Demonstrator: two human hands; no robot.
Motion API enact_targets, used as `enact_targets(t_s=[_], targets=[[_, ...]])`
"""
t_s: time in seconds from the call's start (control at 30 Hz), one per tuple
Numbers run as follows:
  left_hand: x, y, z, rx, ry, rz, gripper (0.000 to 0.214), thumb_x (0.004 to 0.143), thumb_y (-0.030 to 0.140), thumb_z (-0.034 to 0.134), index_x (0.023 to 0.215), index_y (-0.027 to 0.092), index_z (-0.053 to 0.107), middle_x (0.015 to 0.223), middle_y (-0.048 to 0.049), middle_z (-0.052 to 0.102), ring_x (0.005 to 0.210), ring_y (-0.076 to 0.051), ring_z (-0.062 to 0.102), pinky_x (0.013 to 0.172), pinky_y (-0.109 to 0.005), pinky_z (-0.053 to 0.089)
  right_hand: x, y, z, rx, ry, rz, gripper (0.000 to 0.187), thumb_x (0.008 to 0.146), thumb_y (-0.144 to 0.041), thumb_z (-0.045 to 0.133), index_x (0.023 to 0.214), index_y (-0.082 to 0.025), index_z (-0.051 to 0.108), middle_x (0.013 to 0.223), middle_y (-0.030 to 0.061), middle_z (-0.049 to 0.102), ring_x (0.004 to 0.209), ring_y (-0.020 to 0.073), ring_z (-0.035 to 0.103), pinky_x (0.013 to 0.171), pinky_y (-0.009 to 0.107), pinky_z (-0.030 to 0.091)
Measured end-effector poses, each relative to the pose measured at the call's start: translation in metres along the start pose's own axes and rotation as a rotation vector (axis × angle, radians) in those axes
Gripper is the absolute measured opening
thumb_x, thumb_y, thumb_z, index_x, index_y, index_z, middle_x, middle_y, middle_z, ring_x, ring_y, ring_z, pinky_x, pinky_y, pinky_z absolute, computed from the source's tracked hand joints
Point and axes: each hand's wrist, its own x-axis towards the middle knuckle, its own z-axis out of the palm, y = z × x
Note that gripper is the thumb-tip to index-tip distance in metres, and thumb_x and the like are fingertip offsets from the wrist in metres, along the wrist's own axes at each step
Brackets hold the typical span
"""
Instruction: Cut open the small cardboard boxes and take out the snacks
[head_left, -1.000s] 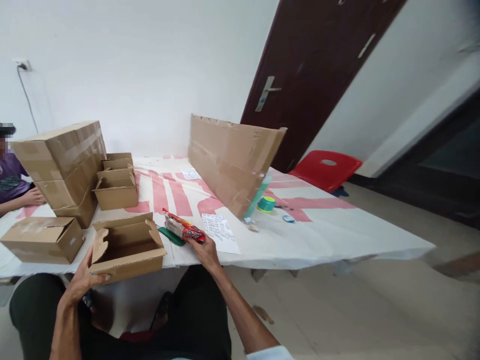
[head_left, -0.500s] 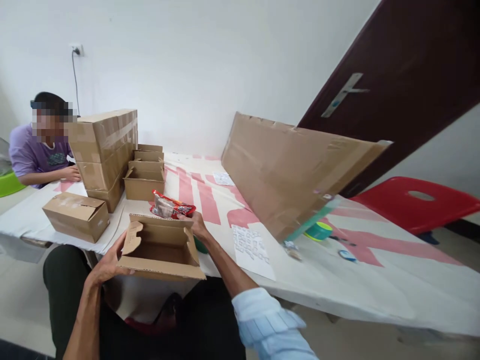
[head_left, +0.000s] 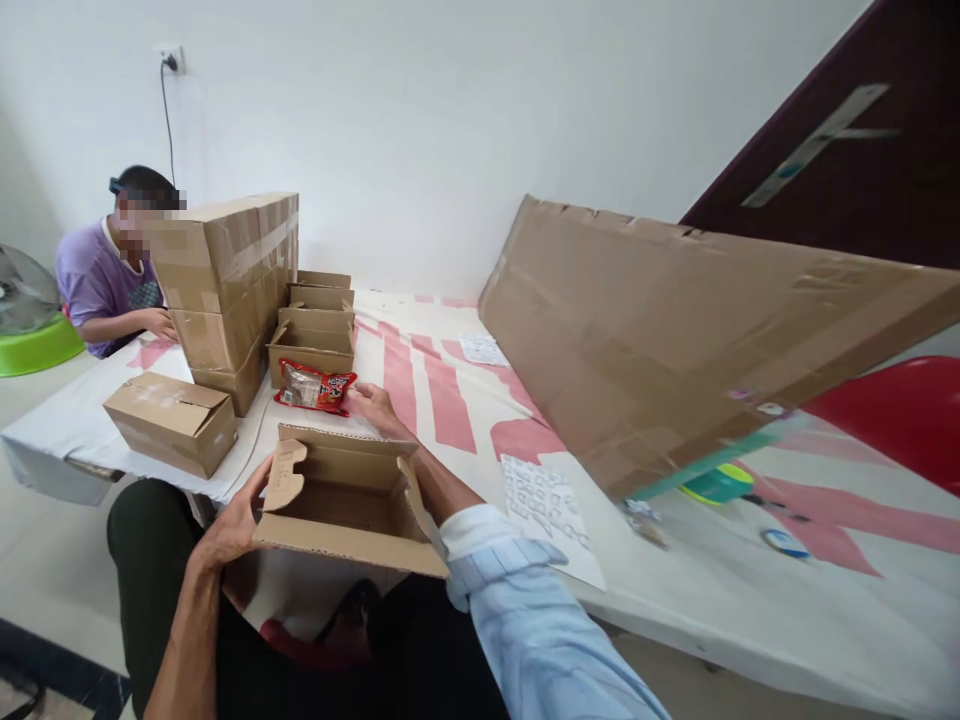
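Observation:
My left hand (head_left: 236, 520) grips the left end of an open cardboard box (head_left: 349, 500) that rests at the table's front edge, over my lap. Its flaps stand up and the inside looks bare. My right hand (head_left: 379, 410) reaches past the far side of the box and pinches the corner of a red snack packet (head_left: 315, 387), held just above the table.
A closed small box (head_left: 171, 420) lies at the left, beside a stack of taped cartons (head_left: 225, 290) and open small boxes (head_left: 313, 335). A long cardboard panel (head_left: 675, 330) leans across the right. A printed sheet (head_left: 547, 500), a green tape roll (head_left: 716, 485) and another person (head_left: 112, 280) are nearby.
My right hand lifted the red packet off the table and carried it leftward, beyond the open box. My left hand kept hold of the box. My view swung left.

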Motion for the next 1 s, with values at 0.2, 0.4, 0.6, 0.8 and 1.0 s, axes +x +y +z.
enact_targets(t_s=[0.2, 0.4, 0.6, 0.8, 1.0], targets=[[0.005, -0.011, 0.007, 0.030, 0.006, 0.041, 0.135, 0.062, 0.055, 0.097, 0.173, 0.023, 0.029, 0.174, -0.0205, 0.040, 0.161, -0.045, 0.037, 0.129, -0.058, 0.038, -0.071, -0.033, -0.059, 0.010, 0.046, 0.114, 0.058, 0.075, -0.072, 0.080, 0.097, -0.018, 0.079, 0.098, 0.0117, 0.081, 0.098, 0.0300, 0.076, 0.084, 0.042, 0.063], [0.003, -0.014, 0.011, 0.088, 0.028, 0.108, 0.137, 0.063, 0.046, 0.099, 0.174, 0.023, 0.023, 0.176, -0.0243, 0.032, 0.159, -0.043, 0.039, 0.118, -0.053, 0.050, -0.152, -0.081, -0.091, 0.077, 0.045, 0.024, 0.068, 0.085, -0.076, 0.074, 0.127, -0.023, 0.076, 0.126, 0.0129, 0.079, 0.124, 0.0328, 0.072, 0.100, 0.047, 0.062], [0.003, -0.003, 0.021, 0.219, 0.085, 0.145, 0.134, 0.064, 0.035, 0.096, 0.174, 0.031, 0.021, 0.176, -0.0202, 0.031, 0.161, -0.042, 0.035, 0.120, -0.056, 0.047, -0.180, -0.084, -0.095, -0.149, -0.040, 0.065, 0.087, 0.072, -0.061, 0.091, 0.147, -0.024, 0.065, 0.144, 0.0155, 0.072, 0.135, 0.0371, 0.067, 0.109, 0.051, 0.058], [0.007, 0.004, 0.040, 0.244, 0.096, 0.237, 0.143, 0.061, 0.050, 0.102, 0.175, 0.024, 0.019, 0.175, -0.0217, 0.032, 0.162, -0.045, 0.033, 0.130, -0.061, 0.035, -0.178, -0.077, -0.114, -0.174, 0.035, 0.132, 0.060, 0.081, -0.052, 0.082, 0.135, -0.027, 0.078, 0.149, 0.0096, 0.070, 0.143, 0.0388, 0.061, 0.116, 0.053, 0.052], [0.007, 0.008, 0.045, 0.283, 0.098, 0.272, 0.138, 0.062, 0.050, 0.101, 0.173, 0.023, 0.023, 0.173, -0.0213, 0.035, 0.159, -0.046, 0.036, 0.131, -0.063, 0.031, -0.174, -0.063, -0.126, -0.052, 0.029, 0.199, 0.054, 0.082, -0.054, 0.078, 0.128, -0.027, 0.081, 0.147, 0.0048, 0.072, 0.146, 0.0361, 0.059, 0.121, 0.053, 0.048]])
